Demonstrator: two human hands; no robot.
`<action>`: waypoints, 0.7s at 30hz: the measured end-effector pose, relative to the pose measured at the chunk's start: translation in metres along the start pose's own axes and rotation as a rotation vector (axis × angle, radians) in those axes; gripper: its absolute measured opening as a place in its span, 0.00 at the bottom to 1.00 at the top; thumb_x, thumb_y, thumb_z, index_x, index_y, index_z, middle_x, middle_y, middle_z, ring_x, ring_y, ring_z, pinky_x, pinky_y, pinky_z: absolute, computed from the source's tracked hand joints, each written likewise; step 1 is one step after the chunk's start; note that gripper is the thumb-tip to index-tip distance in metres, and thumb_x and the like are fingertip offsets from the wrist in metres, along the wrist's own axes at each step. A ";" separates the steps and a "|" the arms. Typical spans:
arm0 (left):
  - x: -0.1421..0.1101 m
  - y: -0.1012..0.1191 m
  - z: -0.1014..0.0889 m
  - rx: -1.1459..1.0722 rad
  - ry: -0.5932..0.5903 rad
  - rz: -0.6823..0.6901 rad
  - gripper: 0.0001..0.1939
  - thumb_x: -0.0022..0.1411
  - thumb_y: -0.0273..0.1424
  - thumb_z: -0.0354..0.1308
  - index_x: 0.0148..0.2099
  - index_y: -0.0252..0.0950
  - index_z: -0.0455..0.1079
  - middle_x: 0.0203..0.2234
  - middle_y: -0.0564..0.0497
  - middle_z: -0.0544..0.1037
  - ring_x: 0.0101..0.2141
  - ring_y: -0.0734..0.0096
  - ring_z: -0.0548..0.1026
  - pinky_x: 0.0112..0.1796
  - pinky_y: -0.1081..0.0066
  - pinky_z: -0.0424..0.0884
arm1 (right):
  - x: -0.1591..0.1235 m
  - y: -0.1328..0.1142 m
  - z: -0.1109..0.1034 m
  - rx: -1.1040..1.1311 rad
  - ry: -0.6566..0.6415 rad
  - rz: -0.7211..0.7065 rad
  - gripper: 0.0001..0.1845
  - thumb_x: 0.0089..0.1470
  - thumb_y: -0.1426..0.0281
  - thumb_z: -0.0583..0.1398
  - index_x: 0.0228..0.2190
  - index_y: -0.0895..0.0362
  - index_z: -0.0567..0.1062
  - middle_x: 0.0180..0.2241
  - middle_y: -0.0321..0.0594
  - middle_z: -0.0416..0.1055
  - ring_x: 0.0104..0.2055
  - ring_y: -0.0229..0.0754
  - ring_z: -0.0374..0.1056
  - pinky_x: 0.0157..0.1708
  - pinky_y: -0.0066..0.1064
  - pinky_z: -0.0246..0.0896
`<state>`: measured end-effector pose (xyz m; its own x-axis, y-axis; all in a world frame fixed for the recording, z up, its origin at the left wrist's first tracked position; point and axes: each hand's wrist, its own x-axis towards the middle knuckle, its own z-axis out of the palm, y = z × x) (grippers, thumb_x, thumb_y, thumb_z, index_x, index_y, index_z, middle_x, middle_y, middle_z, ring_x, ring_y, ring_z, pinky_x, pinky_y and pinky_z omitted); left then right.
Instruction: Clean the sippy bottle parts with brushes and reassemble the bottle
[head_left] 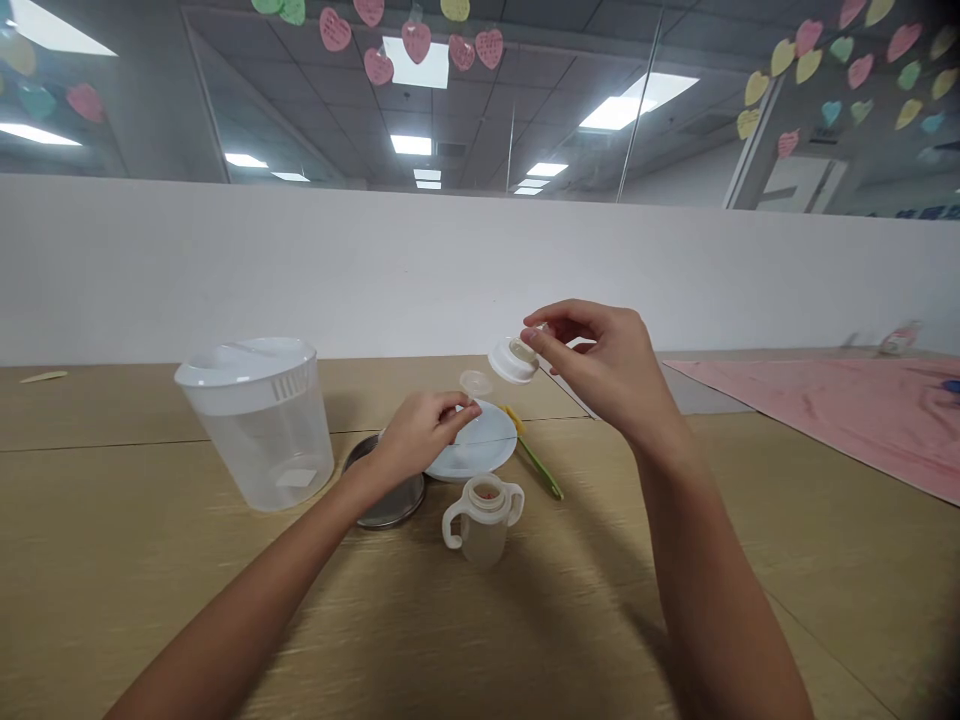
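My right hand (592, 355) is raised above the table, its thumb and fingers pinching a white bottle lid (513, 362) that hangs tilted. My left hand (424, 432) reaches over a pale blue plate (480, 445). Its thumb and forefinger are closed at the edge of a small clear round cap (476, 382). In front of the plate a translucent baby bottle (484, 535) with two handles stands upright, its mouth uncovered. Partly under my left wrist lies a round metal dish (390, 505). A green-handled brush (541, 468) with a yellow end lies beside the plate.
A tall clear plastic container (266, 450) with a white lid stands at left. A pink cloth (840, 405) covers the right rear of the wooden table (225, 580). A white wall (360, 270) rises along the back edge. A small bottle (898, 338) is at far right.
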<state>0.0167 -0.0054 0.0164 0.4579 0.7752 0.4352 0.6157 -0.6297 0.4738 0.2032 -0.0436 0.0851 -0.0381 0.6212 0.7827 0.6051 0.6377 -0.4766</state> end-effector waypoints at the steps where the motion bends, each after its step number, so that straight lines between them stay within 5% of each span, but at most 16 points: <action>1: 0.001 -0.003 0.001 0.046 -0.004 -0.033 0.21 0.62 0.41 0.41 0.29 0.35 0.69 0.18 0.55 0.70 0.21 0.76 0.64 0.24 0.75 0.55 | 0.000 0.000 0.000 -0.010 -0.013 0.006 0.10 0.49 0.67 0.57 0.31 0.58 0.76 0.25 0.37 0.69 0.28 0.37 0.64 0.31 0.31 0.60; 10: 0.007 -0.029 0.029 0.626 -0.179 -0.087 0.17 0.62 0.28 0.40 0.35 0.32 0.71 0.31 0.42 0.77 0.31 0.65 0.73 0.29 0.71 0.61 | 0.000 0.002 0.009 -0.087 -0.087 0.005 0.10 0.48 0.69 0.57 0.32 0.57 0.76 0.25 0.37 0.69 0.27 0.36 0.63 0.28 0.29 0.57; 21: 0.004 -0.047 0.050 0.669 -0.250 -0.037 0.22 0.66 0.36 0.36 0.40 0.30 0.69 0.35 0.38 0.74 0.37 0.60 0.72 0.37 0.65 0.65 | -0.003 -0.005 0.017 -0.178 -0.110 -0.081 0.10 0.47 0.71 0.54 0.31 0.57 0.74 0.24 0.36 0.67 0.27 0.36 0.62 0.27 0.28 0.55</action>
<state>0.0217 0.0300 -0.0420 0.5135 0.8341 0.2014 0.8581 -0.4991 -0.1209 0.1871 -0.0407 0.0784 -0.1729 0.6234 0.7626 0.7268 0.6033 -0.3284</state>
